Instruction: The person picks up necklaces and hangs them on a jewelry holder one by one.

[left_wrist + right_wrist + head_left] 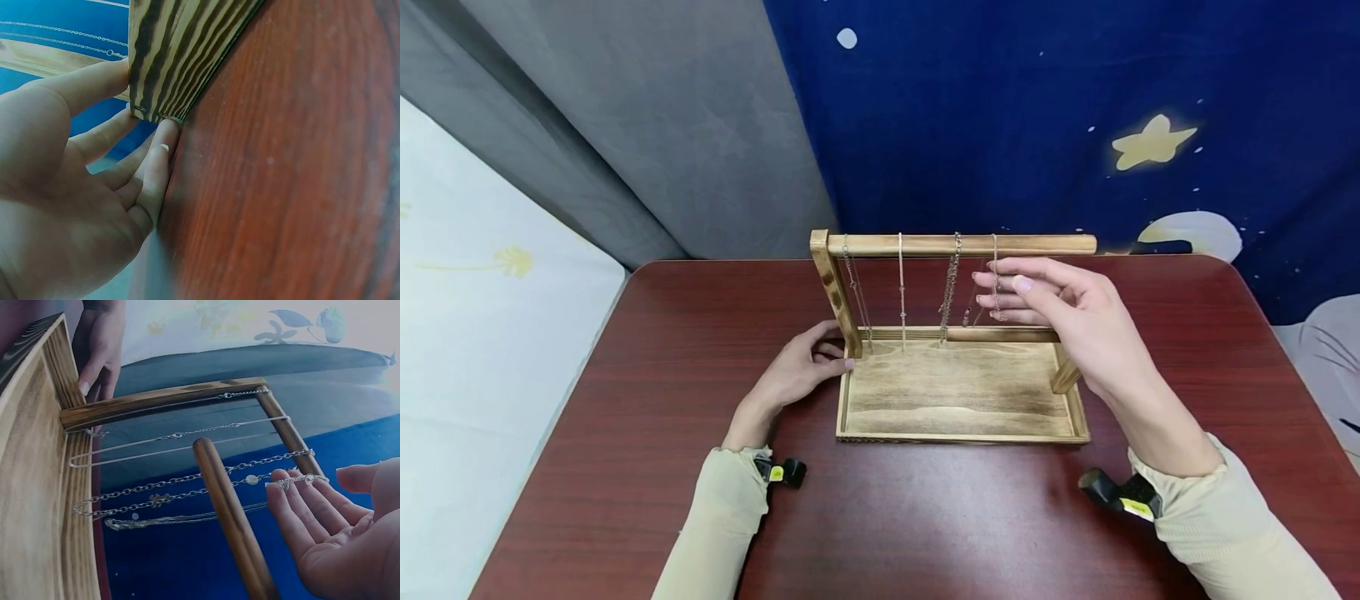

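Note:
A wooden jewelry stand has a shallow tray point(958, 383) and a long top bar point(1045, 245). My left hand point(799, 364) holds the tray's left rear corner, and the left wrist view has the thumb and fingers around its striped wooden end point(181, 56). Up at the bar's right part is my right hand point(1075, 317), palm toward the stand, with its fingers extended. A thin chain necklace point(996, 287) hangs from the bar and lies over those fingers. In the right wrist view its small clasp point(309, 479) rests across the fingertips, with the thumb held apart.
Left of the right hand hang a heavy-link chain point(952, 279), a light thin chain point(902, 287) and another necklace point(859, 292) beside the left post point(835, 292). A shorter lower bar point(1000, 334) runs behind the tray. The stand sits on a reddish-brown table point(662, 400).

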`<state>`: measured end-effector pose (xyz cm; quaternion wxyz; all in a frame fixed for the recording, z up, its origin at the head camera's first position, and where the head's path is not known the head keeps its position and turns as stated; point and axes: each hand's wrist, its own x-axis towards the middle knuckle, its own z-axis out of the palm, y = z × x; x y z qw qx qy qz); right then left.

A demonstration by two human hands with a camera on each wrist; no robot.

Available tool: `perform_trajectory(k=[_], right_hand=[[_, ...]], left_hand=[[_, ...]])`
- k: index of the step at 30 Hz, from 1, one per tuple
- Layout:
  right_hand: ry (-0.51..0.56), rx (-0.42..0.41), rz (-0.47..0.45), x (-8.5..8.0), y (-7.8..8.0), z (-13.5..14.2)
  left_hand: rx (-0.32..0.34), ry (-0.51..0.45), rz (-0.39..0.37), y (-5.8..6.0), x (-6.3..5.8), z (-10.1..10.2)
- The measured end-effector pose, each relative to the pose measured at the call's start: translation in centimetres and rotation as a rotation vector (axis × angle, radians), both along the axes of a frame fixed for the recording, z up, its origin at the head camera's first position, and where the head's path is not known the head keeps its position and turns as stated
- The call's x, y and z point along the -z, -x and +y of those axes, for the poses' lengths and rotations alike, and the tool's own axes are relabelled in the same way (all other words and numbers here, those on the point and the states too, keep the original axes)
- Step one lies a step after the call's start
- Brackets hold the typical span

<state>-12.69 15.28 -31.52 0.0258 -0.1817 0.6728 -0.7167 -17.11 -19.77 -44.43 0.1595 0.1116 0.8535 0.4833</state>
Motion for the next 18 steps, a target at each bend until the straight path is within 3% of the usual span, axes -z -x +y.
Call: perform_trajectory(k=[7,18], right_hand=[[-0.041,-0.031,0.001,0.9,0.1,0.5],[-0.052,-0.007,0.029,1.3,-0.4,1.4]], left_hand=[[-0.009,0.003,-0.008,0.0,0.0,-0.1],[-0.011,-0.014,-0.004,-0.1,0.0,-0.1]])
